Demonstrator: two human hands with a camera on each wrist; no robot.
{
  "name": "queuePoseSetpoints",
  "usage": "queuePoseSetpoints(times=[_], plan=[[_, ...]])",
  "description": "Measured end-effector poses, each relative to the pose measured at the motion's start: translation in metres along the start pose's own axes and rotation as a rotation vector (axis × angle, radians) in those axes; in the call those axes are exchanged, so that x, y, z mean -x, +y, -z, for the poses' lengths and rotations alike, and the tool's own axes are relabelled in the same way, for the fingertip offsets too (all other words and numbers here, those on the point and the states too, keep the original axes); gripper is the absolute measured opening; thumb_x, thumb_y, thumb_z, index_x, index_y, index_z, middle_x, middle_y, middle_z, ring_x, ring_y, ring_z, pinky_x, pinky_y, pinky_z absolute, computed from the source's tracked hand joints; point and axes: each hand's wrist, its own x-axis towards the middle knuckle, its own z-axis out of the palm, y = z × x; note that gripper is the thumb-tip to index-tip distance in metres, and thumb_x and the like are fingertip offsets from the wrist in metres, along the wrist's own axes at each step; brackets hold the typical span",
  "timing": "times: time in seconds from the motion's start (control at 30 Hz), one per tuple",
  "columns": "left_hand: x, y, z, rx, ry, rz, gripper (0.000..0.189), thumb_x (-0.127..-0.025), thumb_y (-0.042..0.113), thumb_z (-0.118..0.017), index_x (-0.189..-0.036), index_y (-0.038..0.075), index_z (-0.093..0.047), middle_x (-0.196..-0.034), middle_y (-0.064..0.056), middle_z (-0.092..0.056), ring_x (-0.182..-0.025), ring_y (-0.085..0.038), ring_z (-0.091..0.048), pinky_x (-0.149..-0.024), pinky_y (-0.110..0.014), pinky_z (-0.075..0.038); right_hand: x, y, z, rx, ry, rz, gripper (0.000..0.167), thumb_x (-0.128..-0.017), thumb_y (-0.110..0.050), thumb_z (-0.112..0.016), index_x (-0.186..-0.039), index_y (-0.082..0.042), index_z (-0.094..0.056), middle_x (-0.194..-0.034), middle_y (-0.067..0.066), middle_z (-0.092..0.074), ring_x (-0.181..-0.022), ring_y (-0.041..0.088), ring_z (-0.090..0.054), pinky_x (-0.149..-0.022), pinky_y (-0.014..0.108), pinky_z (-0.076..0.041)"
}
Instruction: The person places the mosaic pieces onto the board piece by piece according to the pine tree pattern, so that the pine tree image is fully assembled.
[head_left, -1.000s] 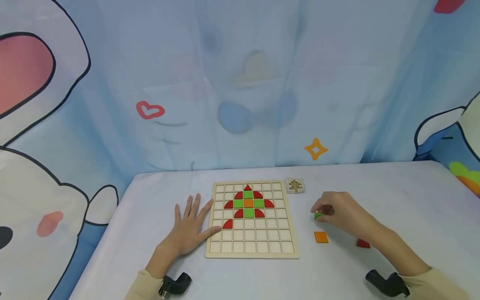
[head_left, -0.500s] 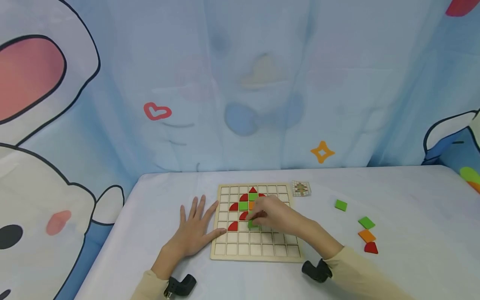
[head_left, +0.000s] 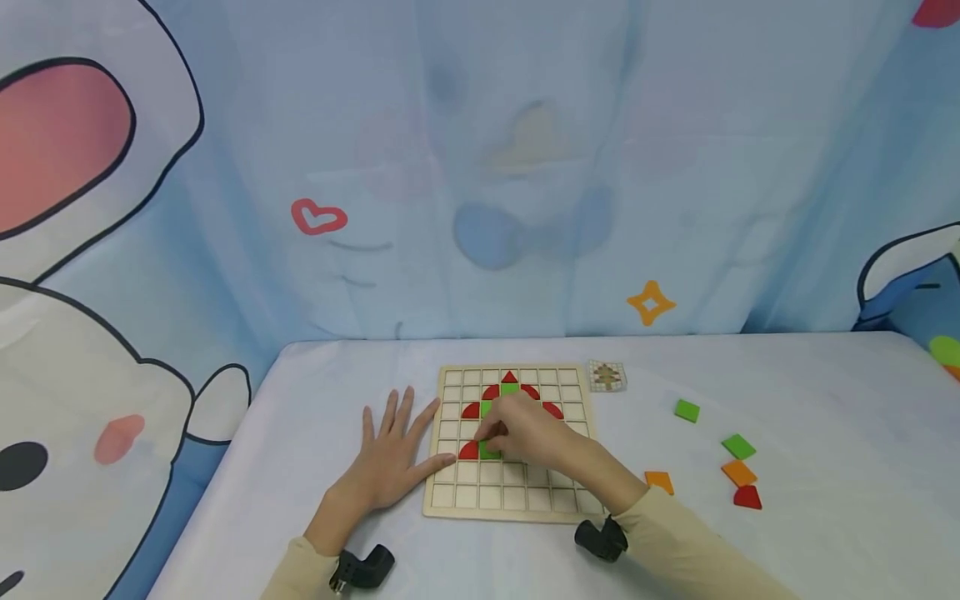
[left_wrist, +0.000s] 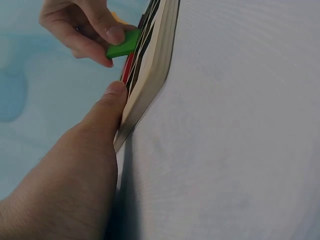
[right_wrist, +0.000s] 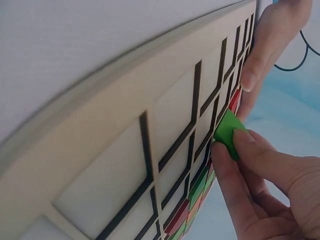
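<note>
My right hand (head_left: 528,429) pinches a green square tile (right_wrist: 230,132) between thumb and fingers. It holds the tile tilted, with the lower edge at a cell of the wooden grid board (head_left: 517,516). Just left of that cell lies a red quarter-round tile (head_left: 468,451). Spread out flat, my left hand (head_left: 390,458) rests at the board's left side, its thumb touching the frame near the red piece. Red, green and other tiles form a tree-like pattern in the upper cells, topped by a red triangle (head_left: 509,377). My right hand hides the pattern's middle.
A small card with a tree pattern (head_left: 607,377) lies by the board's top right corner. To the right are loose green tiles (head_left: 687,410), orange tiles (head_left: 739,473) and a red tile (head_left: 747,497). A printed curtain (head_left: 525,250) hangs behind the table.
My right hand has carried the green tile from the table on the right over to the board, then a little further left to the red piece. My left hand has stayed at the board.
</note>
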Motion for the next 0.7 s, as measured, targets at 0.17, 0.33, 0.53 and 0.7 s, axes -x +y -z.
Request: queuePoseSetpoints(times=[0.17,0.33,0.53,0.7], plan=[[-0.001,0.001,0.001,-0.006,-0.007,0.003,0.085,-0.101,0.065,-0.053,-0.167,0.017,-0.03,-0.171,-0.028,-0.012,-0.158,-0.05,-0.004,-0.115,-0.079,0.002,0.0,-0.002,0.001,0.01,-0.003,-0.002,0.014,-0.084,0.012,-0.08,-0.093,0.001,-0.083,-0.085,0.004,-0.078,-0.074,0.006,-0.066,-0.067,0.02,-0.055],[-0.002,0.003,0.003,-0.031,-0.062,0.041,0.085,-0.101,0.063,-0.054,-0.168,0.02,-0.025,-0.173,-0.024,-0.007,-0.159,-0.046,0.002,-0.117,-0.077,0.005,-0.001,-0.005,0.001,0.04,-0.015,-0.016,0.014,-0.083,0.011,-0.082,-0.093,0.001,-0.083,-0.085,0.004,-0.077,-0.074,0.008,-0.065,-0.067,0.02,-0.055],[-0.002,0.004,0.004,-0.033,-0.035,0.018,0.084,-0.101,0.062,-0.054,-0.168,0.018,-0.027,-0.172,-0.026,-0.01,-0.158,-0.049,-0.003,-0.116,-0.079,0.001,-0.004,-0.01,0.0,0.137,-0.032,-0.058,0.015,-0.084,0.008,-0.083,-0.098,0.002,-0.083,-0.092,0.008,-0.077,-0.086,0.016,-0.067,-0.068,0.021,-0.056],[-0.001,0.005,0.005,-0.026,-0.03,0.015,0.083,-0.101,0.06,-0.057,-0.167,0.016,-0.03,-0.171,-0.028,-0.013,-0.158,-0.051,-0.005,-0.115,-0.08,0.0,-0.005,-0.012,-0.004,0.192,-0.045,-0.041,0.018,-0.082,0.007,-0.084,-0.1,0.004,-0.082,-0.093,0.011,-0.078,-0.09,0.021,-0.069,-0.07,0.021,-0.057]])
